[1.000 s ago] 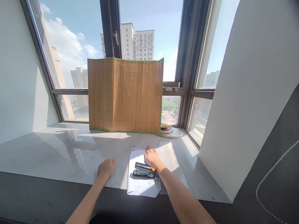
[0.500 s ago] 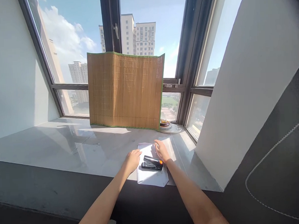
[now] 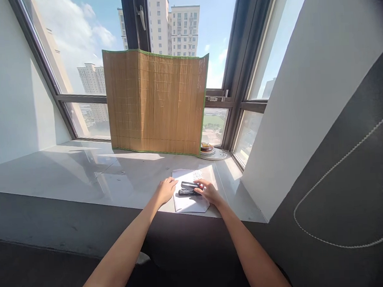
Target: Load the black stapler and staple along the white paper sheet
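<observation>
A black stapler [image 3: 187,192] lies on a stack of white paper [image 3: 188,205] near the sill's front edge, its top arm raised from its base. My right hand [image 3: 209,192] has its thumb and fingers around the stapler's rear end, covering most of that end. On the other side, my left hand [image 3: 166,190] lies over the paper's left edge. Its fingers are stretched out and point toward the stapler without touching it.
Behind the paper, a bamboo mat [image 3: 154,105] with green edging stands upright against the window. A stack of plates [image 3: 207,150] sits at its right end. The pale windowsill [image 3: 85,177] stretches left. A beaded cord [image 3: 320,176] hangs at the right.
My right hand has moved from the paper's right edge back onto the stapler and taken hold of its rear end. My left hand stays at the paper's left edge. The view has tilted down.
</observation>
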The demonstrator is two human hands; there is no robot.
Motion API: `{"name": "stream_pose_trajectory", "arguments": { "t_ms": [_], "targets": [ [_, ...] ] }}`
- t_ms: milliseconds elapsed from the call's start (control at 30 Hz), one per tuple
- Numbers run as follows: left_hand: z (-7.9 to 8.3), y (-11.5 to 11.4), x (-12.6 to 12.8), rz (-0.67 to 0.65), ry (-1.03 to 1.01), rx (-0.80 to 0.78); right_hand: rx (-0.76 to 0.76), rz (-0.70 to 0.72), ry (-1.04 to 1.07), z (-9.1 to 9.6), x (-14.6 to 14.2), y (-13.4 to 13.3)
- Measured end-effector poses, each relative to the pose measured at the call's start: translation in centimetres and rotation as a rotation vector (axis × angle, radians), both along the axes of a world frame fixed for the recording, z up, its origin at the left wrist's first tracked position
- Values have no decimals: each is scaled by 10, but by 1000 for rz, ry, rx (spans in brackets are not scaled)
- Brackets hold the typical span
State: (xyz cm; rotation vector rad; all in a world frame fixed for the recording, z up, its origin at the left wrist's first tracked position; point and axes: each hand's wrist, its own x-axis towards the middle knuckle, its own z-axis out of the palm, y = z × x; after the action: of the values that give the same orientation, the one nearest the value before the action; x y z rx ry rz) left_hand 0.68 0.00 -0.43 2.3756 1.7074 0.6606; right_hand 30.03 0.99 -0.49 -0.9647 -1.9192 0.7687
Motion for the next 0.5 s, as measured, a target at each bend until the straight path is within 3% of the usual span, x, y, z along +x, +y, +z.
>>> {"name": "stream_pose_trajectory", "arguments": {
  "t_ms": [100,233,500],
  "targets": [
    [-1,1,0,-8,-39,-16,-97,-7,109,-2,3,5],
    [-7,6,-4,2,-89,-16,-149,17,45,-6,3,10],
    [-18,18,-18,71,-437,-123,-148,39,7,-8,3,13]
  ]
}}
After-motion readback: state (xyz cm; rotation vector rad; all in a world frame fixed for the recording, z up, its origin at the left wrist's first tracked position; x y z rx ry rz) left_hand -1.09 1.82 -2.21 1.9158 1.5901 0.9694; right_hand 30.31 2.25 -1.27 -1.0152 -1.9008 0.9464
